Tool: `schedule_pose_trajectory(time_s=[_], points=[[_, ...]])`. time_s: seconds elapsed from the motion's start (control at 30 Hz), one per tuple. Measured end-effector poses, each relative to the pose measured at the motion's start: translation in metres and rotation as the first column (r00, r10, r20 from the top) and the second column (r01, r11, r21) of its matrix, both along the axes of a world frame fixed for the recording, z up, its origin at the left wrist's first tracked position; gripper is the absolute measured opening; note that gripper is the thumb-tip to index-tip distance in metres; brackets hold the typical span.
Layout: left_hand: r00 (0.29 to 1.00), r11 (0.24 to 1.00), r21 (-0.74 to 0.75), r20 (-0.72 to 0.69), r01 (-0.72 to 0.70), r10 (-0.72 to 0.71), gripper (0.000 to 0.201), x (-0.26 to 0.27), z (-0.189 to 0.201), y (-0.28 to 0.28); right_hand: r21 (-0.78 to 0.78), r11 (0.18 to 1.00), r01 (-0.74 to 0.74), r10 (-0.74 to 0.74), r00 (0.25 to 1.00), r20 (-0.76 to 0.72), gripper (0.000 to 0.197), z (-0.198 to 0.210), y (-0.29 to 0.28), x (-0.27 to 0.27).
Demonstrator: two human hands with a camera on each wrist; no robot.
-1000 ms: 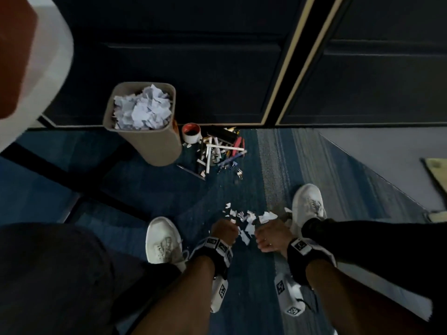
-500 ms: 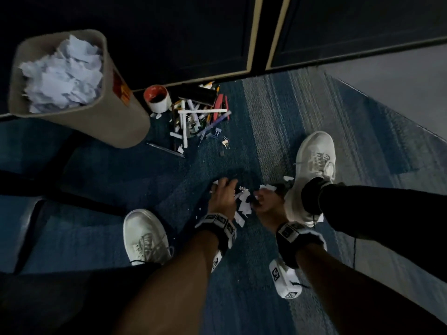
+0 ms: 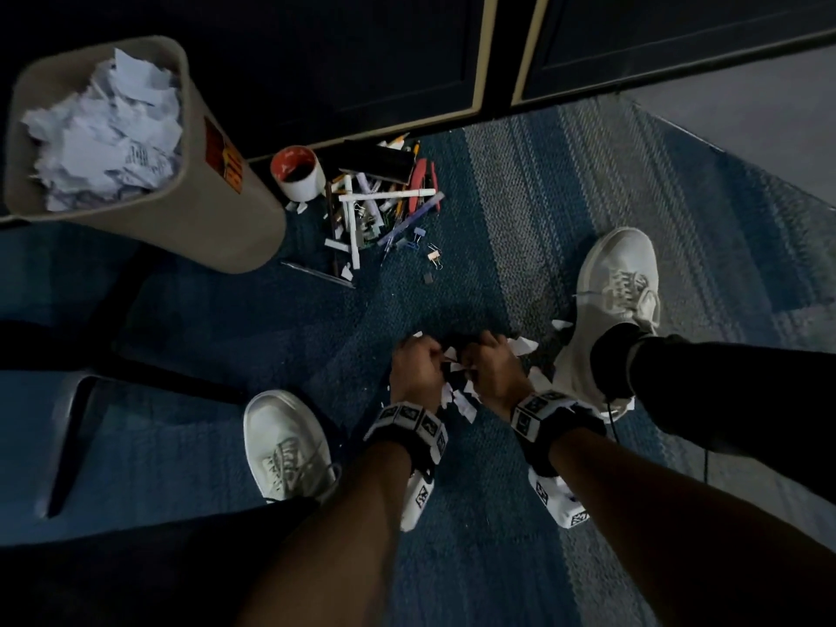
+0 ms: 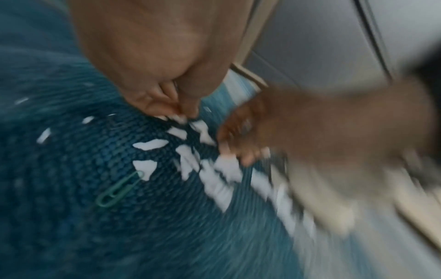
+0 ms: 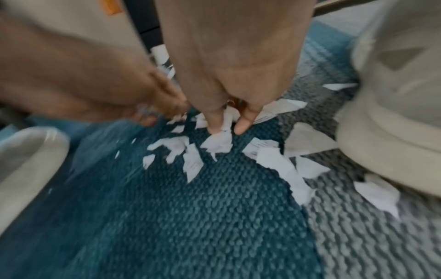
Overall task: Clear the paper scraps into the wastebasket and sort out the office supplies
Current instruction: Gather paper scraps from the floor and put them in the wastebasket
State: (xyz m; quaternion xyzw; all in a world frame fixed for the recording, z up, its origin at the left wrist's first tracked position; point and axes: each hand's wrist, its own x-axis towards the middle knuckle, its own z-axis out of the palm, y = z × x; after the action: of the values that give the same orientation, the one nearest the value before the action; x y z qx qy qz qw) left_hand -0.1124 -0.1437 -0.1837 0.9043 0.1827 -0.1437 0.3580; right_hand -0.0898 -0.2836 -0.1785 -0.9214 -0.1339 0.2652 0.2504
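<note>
a person crouches over a blue carpet, seen from above, with both hands down on a scatter of torn white paper scraps between two white sneakers. the left hand has its fingers curled down, the fingertips bunched and pinching at small scraps on the floor. the right hand also curls downward, two fingertips pressing into the scraps with paper showing between them; whether it has a firm hold is hard to tell through the blur. compared with half a second ago, the hands are closer together, nearly touching, and their fingers are more tightly gathered over the pile. more scraps lie loose towards the right sneaker. a green paper clip lies on the carpet just beside the scraps, near the left hand. further off, against a dark cabinet, stands a beige wastebasket filled with crumpled paper, and beside it a roll of tape and a jumble of office supplies: pens, markers and binder clips. that heap and the wastebasket look the same as before. the left sneaker sits beside the left forearm.
</note>
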Motion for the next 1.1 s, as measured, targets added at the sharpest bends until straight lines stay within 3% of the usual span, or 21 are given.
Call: schedule_pose_trajectory(time_s=[0.07, 0.13, 0.23, 0.27, 0.33, 0.4, 0.5, 0.6, 0.73, 0.87, 1.03, 1.1], points=[[0.984, 0.976, -0.14, 0.035, -0.168, 0.174, 0.011, -0.007, 0.001, 0.007, 0.034, 0.997, 0.065, -0.064, 0.998, -0.019, 0.014, 0.008, -0.007, -0.001], [0.963, 0.943, -0.214, 0.027, -0.256, 0.268, 0.019, -0.01, 0.002, 0.011, 0.126, 0.963, 0.237, -0.227, 0.97, -0.087, 0.017, 0.01, -0.016, 0.004], [0.929, 0.847, -0.385, -0.109, -0.367, 0.353, 0.024, -0.008, 0.008, 0.009, 0.198, 0.874, 0.443, -0.402, 0.89, -0.217, 0.016, 0.018, -0.023, 0.014], [0.92, 0.814, -0.429, -0.164, -0.391, 0.356, 0.022, -0.006, 0.011, 0.006, 0.227, 0.838, 0.497, -0.439, 0.86, -0.261, 0.015, 0.023, -0.024, 0.017], [0.897, 0.729, -0.523, -0.264, -0.442, 0.354, 0.02, -0.001, 0.018, -0.002, 0.308, 0.689, 0.656, -0.493, 0.736, -0.464, 0.011, 0.035, -0.022, 0.021], [0.864, 0.62, -0.603, -0.376, -0.502, 0.334, 0.022, 0.003, 0.026, -0.011, 0.351, 0.592, 0.726, -0.45, 0.659, -0.602, 0.009, 0.046, -0.021, 0.022], [0.79, 0.386, -0.69, -0.513, -0.612, 0.336, 0.03, 0.008, 0.031, -0.02, 0.425, 0.657, 0.623, -0.355, 0.753, -0.554, 0.014, 0.054, -0.021, 0.023], [0.765, 0.277, -0.721, -0.537, -0.635, 0.356, 0.036, 0.008, 0.031, -0.021, 0.353, 0.735, 0.578, -0.39, 0.787, -0.478, 0.034, 0.046, -0.024, 0.026], [0.789, 0.268, -0.754, -0.498, -0.599, 0.36, 0.022, 0.009, 0.029, -0.019, 0.406, 0.703, 0.583, -0.397, 0.796, -0.456, 0.029, 0.044, -0.026, 0.027], [0.769, 0.248, -0.749, -0.498, -0.614, 0.4, 0.028, 0.015, 0.028, -0.015, 0.33, 0.725, 0.605, -0.487, 0.788, -0.377, 0.019, 0.031, -0.031, 0.027], [0.809, 0.337, -0.757, -0.41, -0.56, 0.421, 0.018, 0.043, 0.04, -0.003, 0.172, 0.769, 0.615, -0.522, 0.761, -0.384, 0.017, 0.02, -0.038, 0.021], [0.852, 0.42, -0.757, -0.344, -0.501, 0.395, 0.015, 0.059, 0.05, 0.002, 0.211, 0.73, 0.65, -0.529, 0.733, -0.428, 0.016, 0.024, -0.038, 0.018]])
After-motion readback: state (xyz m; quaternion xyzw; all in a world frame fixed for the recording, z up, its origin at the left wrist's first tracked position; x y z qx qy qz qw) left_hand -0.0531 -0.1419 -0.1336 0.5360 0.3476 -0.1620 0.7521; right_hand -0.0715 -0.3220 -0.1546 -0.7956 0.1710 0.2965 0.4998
